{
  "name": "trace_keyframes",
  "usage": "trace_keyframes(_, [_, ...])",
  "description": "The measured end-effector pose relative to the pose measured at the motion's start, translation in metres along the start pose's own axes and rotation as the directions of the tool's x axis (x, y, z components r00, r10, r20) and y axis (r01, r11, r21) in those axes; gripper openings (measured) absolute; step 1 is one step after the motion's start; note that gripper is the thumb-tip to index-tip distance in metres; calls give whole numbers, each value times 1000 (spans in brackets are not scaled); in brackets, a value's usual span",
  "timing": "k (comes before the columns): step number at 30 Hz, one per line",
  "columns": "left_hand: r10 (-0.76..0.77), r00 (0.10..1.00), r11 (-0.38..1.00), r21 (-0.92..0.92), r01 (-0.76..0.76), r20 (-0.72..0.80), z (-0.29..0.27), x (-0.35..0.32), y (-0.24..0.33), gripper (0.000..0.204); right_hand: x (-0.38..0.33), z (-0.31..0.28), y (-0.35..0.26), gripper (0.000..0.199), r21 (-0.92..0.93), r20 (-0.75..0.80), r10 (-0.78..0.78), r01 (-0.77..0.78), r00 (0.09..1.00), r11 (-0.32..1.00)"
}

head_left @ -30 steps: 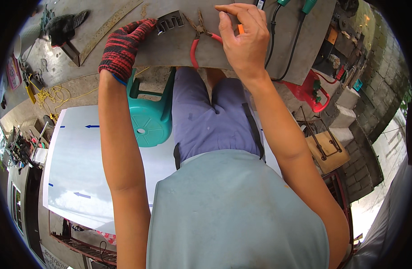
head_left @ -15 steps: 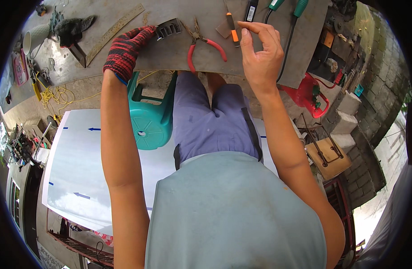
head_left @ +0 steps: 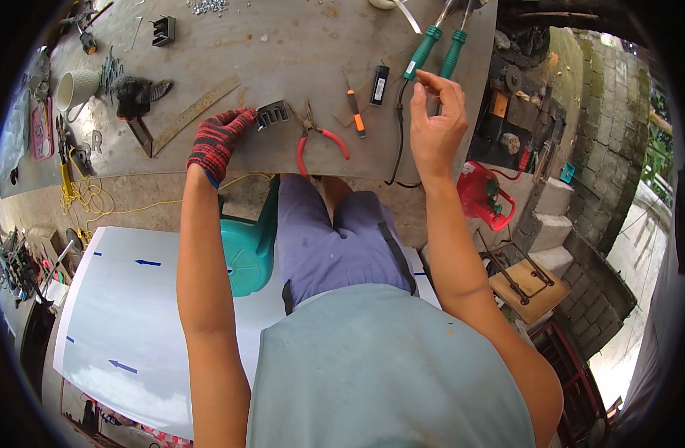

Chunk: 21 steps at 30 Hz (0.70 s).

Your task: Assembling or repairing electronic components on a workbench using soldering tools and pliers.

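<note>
My right hand (head_left: 436, 127) is raised just over the bench (head_left: 283, 45), thumb and forefinger pinched together on something too small for me to make out, perhaps a thin wire. It hangs beside the two green-handled tools (head_left: 438, 48) and their black cord (head_left: 399, 127), near enough, I judge, to bring the pinched piece to their tips. My gloved left hand (head_left: 217, 142) lies flat on the bench edge, fingers touching a dark comb-shaped metal part (head_left: 273, 114), seemingly pinning it rather than gripping; I can't tell if any finger curls under it. Just right of the part lie red-handled pliers (head_left: 318, 137), then an orange-handled knife (head_left: 354, 112) and a small black block (head_left: 379, 84), all within reach between my hands. A steel ruler (head_left: 195, 113) sits to the left.
</note>
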<state>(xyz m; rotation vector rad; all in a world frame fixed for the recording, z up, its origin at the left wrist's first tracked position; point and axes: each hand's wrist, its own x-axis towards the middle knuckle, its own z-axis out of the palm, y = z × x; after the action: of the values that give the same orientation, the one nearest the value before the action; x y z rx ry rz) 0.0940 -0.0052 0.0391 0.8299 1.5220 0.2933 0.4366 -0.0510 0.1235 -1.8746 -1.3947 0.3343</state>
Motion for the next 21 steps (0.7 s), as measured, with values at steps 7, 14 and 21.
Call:
trace_keyframes(7, [-42, 999, 999, 16, 42, -4, 2, 1, 4, 39, 81, 25, 22, 36, -286, -55, -235, 210, 970, 935])
trace_keyframes(14, [-42, 999, 999, 16, 42, -10, 1, 1, 5, 40, 122, 61, 44, 44, -424, 223, -127, 214, 966, 880])
trace_keyframes(21, [-34, 999, 999, 16, 34, 7, 1, 0, 6, 44, 125, 62, 45, 24, -402, 201, -245, 308, 948, 862])
